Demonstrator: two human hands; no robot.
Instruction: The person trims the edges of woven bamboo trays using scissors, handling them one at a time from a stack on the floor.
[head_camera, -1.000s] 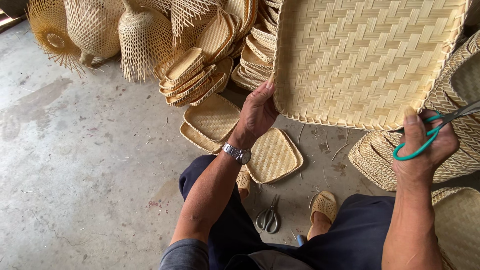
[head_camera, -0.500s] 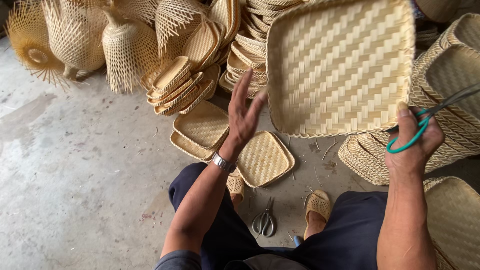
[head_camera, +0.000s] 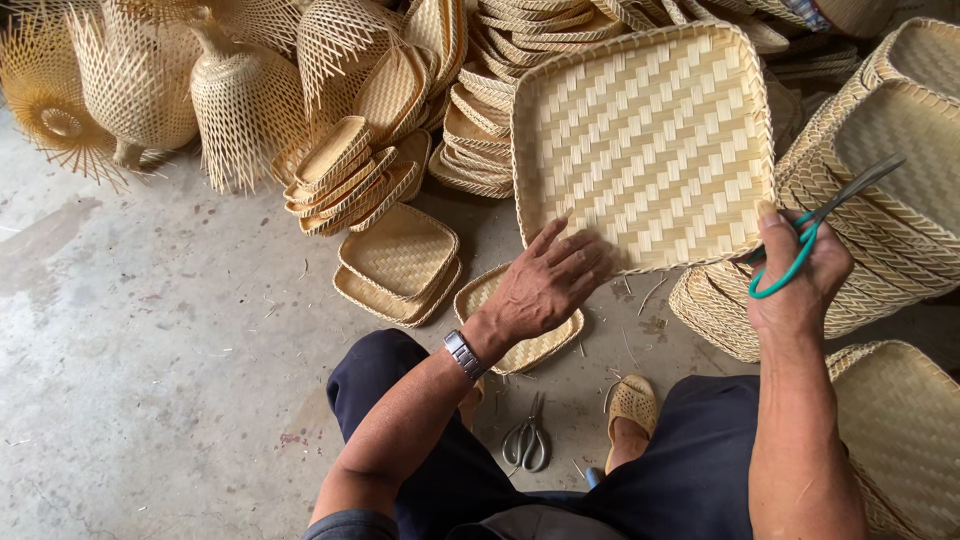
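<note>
A large square woven bamboo tray (head_camera: 650, 140) is held up in front of me, its open side facing me. My left hand (head_camera: 548, 285) lies flat with spread fingers against the tray's lower left edge. My right hand (head_camera: 800, 275) holds green-handled scissors (head_camera: 815, 228), blades pointing up and right, while its thumb presses the tray's lower right corner. A metal watch (head_camera: 463, 353) sits on my left wrist.
Stacks of small woven trays (head_camera: 400, 262) lie on the concrete floor (head_camera: 150, 350) ahead. Woven lamp-shaped baskets (head_camera: 240, 95) stand at the back left. Tall tray stacks (head_camera: 890, 170) rise at the right. Grey scissors (head_camera: 526, 440) lie on the floor between my legs.
The large tray has moved farther from me and lower in view. My left hand has shifted from its left edge to its lower left corner. My right hand kept the scissors.
</note>
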